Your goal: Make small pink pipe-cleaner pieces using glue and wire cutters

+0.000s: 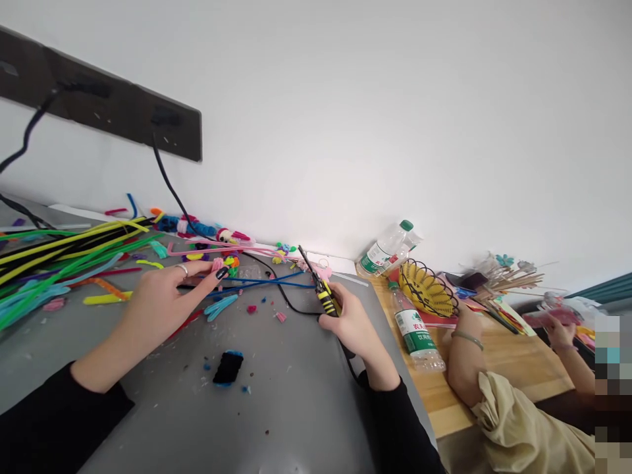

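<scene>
"Count?"
"One pink tuft (218,264), one tool (326,299); two bottles (417,332) right of both grips."
"Pose?"
"Left hand (165,299), stretched forward, pinches the tuft between its fingertips; right hand (353,322) curls around the tool."

a craft workroom, seemingly: pipe cleaners (64,253) litter a grey worktable (187,421).

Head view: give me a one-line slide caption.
Left-hand grip pinching a small pink piece, right-hand grip around a black-and-yellow tool, at a gray table strewn with fuzzy craft stems.
</scene>
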### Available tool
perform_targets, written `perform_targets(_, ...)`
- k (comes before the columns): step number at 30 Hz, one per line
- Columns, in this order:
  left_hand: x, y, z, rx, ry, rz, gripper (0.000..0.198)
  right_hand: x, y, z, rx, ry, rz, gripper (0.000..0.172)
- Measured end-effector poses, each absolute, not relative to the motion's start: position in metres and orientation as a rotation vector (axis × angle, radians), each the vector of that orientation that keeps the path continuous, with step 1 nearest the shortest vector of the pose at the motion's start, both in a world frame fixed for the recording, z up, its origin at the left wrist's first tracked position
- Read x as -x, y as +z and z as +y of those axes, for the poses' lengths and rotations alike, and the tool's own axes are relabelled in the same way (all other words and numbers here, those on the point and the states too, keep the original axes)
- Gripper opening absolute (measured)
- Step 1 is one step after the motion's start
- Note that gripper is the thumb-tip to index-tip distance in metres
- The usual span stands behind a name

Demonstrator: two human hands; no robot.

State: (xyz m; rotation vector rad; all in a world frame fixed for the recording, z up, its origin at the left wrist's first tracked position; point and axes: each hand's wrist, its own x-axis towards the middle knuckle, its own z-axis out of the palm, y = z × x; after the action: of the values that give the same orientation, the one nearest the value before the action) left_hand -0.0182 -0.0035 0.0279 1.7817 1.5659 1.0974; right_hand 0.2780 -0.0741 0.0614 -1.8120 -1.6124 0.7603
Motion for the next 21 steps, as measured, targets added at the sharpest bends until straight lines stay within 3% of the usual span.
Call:
perform_targets(3, 0.018, 0.026, -0.002, -1.819, 1.153, 1.562, 0.052, -0.286, 0.056, -0.061, 1.85, 0.664, -1.577, 0.057)
perform_targets(12, 0.02, 0.018, 0.002, -1.87, 1.201, 1.51, 0.048, -0.305, 0.06, -0.048, 1.953, 0.539, -1.527, 0.053)
perform_targets(21, 0.02, 0.022, 0.0, -1.862, 1.264, 1.51, 0.048, -0.311, 0.063, -0.038, 2.08, 0.678, -1.632, 0.034)
